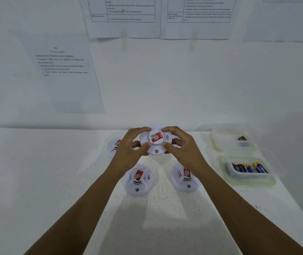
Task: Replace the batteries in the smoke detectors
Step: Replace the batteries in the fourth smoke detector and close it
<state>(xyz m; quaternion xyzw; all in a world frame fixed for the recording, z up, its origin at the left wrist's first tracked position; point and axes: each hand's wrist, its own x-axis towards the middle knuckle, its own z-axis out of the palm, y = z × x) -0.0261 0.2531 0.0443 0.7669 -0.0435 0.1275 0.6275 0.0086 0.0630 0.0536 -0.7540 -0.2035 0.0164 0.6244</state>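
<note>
Smoke detectors are what this job is about, and four round white plastic ones with red labels show near the centre of the frame, on the broad white table (55, 172).

Printed paper sheets (62, 70) hang on the wall in the upper half.

At right, two clear plastic tubs stand one behind the other. The nearer tub (248, 182) holds a row of cylindrical batteries (248, 168) in black, red, blue and yellow. The farther tub (218, 142) holds a dark battery (242, 138), perhaps more than one.

Three detectors rest on the table: one at lower centre (137, 180), one just right of it (184, 176) and one at left (114, 144), partly hidden by a wrist.

The fourth, the held detector (155, 142), is raised above the table at frame centre. The left hand (128, 144) and right hand (182, 146) both grip its rim from opposite sides, thumbs on the near edge and fingers curled over the far edge.

Its labelled face points toward the camera, so its back faces away. Being round, it has no long axis, and both hands are equally close. Reaching the battery bay probably means flipping it over or twisting the base off.
</note>
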